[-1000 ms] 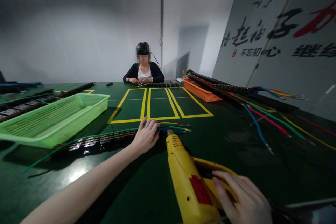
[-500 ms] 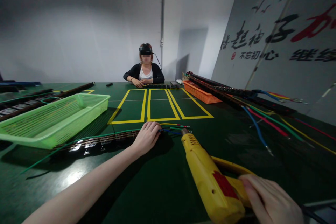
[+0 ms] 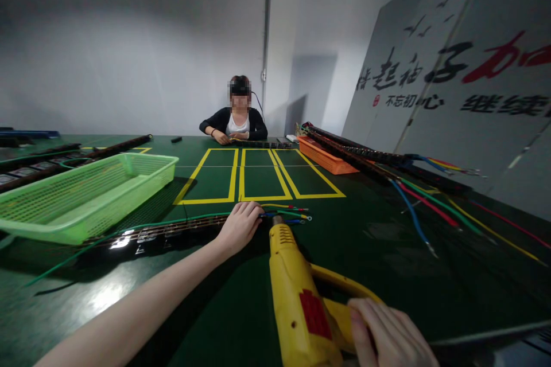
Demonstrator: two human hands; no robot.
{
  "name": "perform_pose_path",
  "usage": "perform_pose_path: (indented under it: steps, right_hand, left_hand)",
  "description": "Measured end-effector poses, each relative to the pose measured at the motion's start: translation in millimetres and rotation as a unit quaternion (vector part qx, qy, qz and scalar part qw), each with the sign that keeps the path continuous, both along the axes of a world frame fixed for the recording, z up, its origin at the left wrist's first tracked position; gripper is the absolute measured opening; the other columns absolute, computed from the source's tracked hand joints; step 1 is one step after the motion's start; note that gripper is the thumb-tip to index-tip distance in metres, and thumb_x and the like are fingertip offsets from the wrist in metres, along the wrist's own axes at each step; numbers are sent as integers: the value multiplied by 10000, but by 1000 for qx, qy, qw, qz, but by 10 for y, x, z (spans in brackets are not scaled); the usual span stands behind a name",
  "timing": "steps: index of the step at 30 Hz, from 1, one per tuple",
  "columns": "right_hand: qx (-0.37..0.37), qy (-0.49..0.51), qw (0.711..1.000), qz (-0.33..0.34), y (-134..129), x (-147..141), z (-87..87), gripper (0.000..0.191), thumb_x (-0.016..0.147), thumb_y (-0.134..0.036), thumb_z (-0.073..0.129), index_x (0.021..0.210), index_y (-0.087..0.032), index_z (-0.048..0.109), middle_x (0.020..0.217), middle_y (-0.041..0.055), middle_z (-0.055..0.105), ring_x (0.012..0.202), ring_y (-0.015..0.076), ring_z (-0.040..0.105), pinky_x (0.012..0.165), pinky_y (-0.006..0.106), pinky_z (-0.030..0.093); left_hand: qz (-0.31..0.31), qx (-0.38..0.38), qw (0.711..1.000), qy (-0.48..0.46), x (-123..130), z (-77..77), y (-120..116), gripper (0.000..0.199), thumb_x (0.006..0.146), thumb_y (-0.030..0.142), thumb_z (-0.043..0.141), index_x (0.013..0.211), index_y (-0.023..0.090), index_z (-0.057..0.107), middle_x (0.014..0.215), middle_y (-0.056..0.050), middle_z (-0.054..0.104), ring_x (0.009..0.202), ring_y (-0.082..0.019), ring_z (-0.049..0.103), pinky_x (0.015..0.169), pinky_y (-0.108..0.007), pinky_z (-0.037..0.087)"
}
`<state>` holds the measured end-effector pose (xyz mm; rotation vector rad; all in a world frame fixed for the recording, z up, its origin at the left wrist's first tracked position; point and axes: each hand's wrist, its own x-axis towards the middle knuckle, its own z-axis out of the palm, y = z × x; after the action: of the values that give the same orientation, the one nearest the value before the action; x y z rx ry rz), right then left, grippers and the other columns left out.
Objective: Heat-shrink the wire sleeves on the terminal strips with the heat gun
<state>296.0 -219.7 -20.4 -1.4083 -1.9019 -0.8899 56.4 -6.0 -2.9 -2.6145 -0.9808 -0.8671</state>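
Observation:
My left hand [image 3: 240, 227] is closed over the right end of a dark wire harness [image 3: 172, 230] lying on the green table. Beyond its fingers, thin coloured wires [image 3: 288, 210] with metal terminals fan out to the right. My right hand [image 3: 387, 330] grips the handle of a yellow heat gun [image 3: 297, 292] with a red patch on its side. The gun's nozzle sits close by the wires, just right of my left hand.
A green basket [image 3: 99, 198] stands at the left, an orange basket [image 3: 329, 157] at the back right beside long harnesses with loose wires [image 3: 413, 212]. Yellow tape rectangles [image 3: 262, 200] mark the table [image 3: 206, 309]. Across it sits a person [image 3: 236, 117].
My right hand has moved left with the heat gun, bringing the nozzle nearer to my left hand. The left hand stays on the harness. The camera view has shifted slightly.

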Motion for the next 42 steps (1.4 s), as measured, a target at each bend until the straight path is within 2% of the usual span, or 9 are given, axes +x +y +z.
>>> perform_pose_path:
  steps: [5, 15, 20, 24, 29, 33, 36, 42]
  right_hand:
    - [23, 119, 993, 16, 62, -209, -60, 261, 902, -236, 364, 819, -155, 598, 768, 25, 631, 736, 123, 542, 771, 280, 346]
    - [-18, 112, 993, 40, 82, 58, 36, 267, 892, -270, 377, 832, -161, 613, 802, 22, 632, 748, 104, 554, 767, 252, 361]
    - [-55, 128, 990, 31, 81, 274, 119, 313, 899, -342, 374, 795, -182, 623, 776, 10, 627, 720, 107, 557, 706, 251, 387]
    - [-61, 139, 988, 10, 74, 557, 132, 345, 893, -396, 385, 783, -186, 635, 780, 10, 638, 739, 113, 572, 703, 250, 416]
    - [-62, 64, 996, 5, 34, 1002, 105, 254, 849, -367, 459, 780, -206, 642, 763, -12, 645, 729, 98, 593, 659, 190, 459]
    - [-56, 40, 998, -9, -15, 1187, 94, 219, 839, -319, 458, 785, -203, 636, 758, -6, 639, 715, 104, 596, 646, 182, 470]
    - [-46, 38, 998, -2, -35, 1158, 85, 209, 839, -311, 462, 786, -202, 633, 767, -9, 636, 723, 100, 586, 649, 177, 458]
    - [-32, 118, 992, -9, -65, 864, 57, 287, 888, -356, 412, 781, -180, 611, 759, 8, 619, 723, 115, 544, 683, 233, 405]
  left_hand:
    - [-5, -3, 1000, -1, -10, -1, 11, 221, 920, 214, 316, 1051, 176, 491, 1080, -58, 531, 1015, -188, 468, 892, -357, 381]
    - [-18, -1, 1000, -3, -31, 22, -6, 246, 914, 219, 316, 1070, 179, 503, 1090, -72, 532, 1030, -191, 474, 904, -371, 388]
    - [-20, 0, 1000, -3, -26, 21, -8, 245, 913, 221, 318, 1069, 181, 502, 1082, -68, 534, 1022, -191, 471, 900, -367, 389]
    - [-18, 1, 1000, -3, -29, 8, 2, 237, 911, 219, 319, 1057, 178, 501, 1077, -65, 535, 1016, -188, 472, 901, -363, 390]
    - [-18, 2, 1000, -3, -36, -18, 22, 238, 914, 218, 315, 1058, 176, 499, 1079, -71, 534, 1023, -191, 479, 905, -367, 391]
    - [-19, -3, 1000, -4, -33, -16, 13, 228, 912, 207, 325, 1067, 176, 490, 1099, -68, 529, 1044, -189, 472, 913, -362, 388]
    - [-17, -6, 1000, -7, -31, -13, 7, 217, 910, 202, 333, 1058, 178, 490, 1094, -65, 532, 1037, -187, 473, 901, -355, 390]
    - [-19, -16, 1000, -14, -35, -31, 20, 209, 913, 211, 347, 1072, 185, 480, 1120, -48, 527, 1066, -175, 459, 925, -341, 367]
